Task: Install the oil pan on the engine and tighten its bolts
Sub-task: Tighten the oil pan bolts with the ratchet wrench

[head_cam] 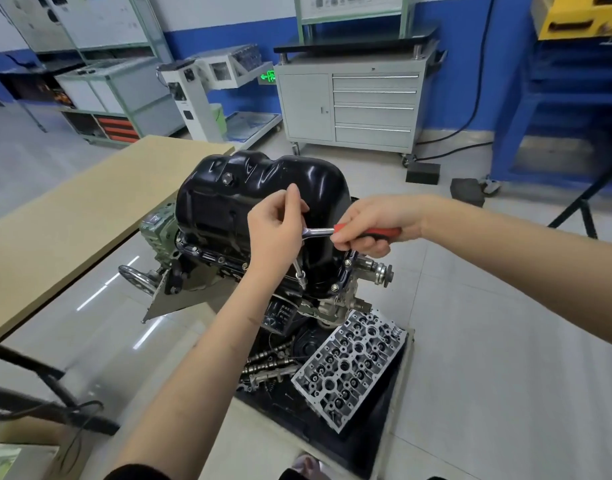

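A glossy black oil pan sits on top of the upturned engine, its flange lined with several bolts. A ratchet with a red handle stands over the pan's near flange, its extension running down to a bolt there. My left hand grips the ratchet's head from above. My right hand holds the red handle, fingers curled round it.
A cylinder head and camshafts lie on the black tray under the engine. A wooden tabletop lies to the left. A grey drawer cabinet and a blue frame stand behind.
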Demonstrator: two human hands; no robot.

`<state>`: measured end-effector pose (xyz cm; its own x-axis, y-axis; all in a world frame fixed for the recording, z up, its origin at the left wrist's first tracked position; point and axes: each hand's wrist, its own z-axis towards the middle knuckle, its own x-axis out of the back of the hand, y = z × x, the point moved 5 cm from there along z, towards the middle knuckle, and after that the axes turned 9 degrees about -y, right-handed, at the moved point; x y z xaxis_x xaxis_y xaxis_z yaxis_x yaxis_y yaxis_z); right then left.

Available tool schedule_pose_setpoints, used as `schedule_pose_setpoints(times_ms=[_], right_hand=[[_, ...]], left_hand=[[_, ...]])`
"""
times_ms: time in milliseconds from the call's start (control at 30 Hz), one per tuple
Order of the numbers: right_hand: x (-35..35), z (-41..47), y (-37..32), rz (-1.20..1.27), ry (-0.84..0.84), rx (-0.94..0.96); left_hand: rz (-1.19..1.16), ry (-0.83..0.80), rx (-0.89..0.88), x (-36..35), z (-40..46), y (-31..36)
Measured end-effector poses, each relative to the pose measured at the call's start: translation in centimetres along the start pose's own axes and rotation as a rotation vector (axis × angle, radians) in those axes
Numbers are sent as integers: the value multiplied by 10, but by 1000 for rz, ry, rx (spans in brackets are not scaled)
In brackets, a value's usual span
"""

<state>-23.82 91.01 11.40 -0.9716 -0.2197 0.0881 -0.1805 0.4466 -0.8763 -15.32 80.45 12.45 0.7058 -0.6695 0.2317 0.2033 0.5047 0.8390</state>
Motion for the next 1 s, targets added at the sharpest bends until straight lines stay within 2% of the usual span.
schedule_pose_setpoints(times_ms=[167,433,700,767,867,933,1000], right_hand=[[-4,-2,5,75,156,57],[-25,-8,10,151,302,95],[-24,-9,4,-32,243,104],[-25,-8,6,-43,216,104],[-22,-7,8,-51,202,92],[-19,-8,6,-62,216,85],[-15,-9,4,-80,243,80]], left_hand=[[-27,-8,-55,1,1,0],[-115,-13,-53,2,0,-3],[-100,-36,0,5,-5,0],[-112,9,52,13,-16,-10],[-152,27,252,18,-47,-45],[19,-95,356,13,-66,-68],[170,-216,378,7,-75,-82]])
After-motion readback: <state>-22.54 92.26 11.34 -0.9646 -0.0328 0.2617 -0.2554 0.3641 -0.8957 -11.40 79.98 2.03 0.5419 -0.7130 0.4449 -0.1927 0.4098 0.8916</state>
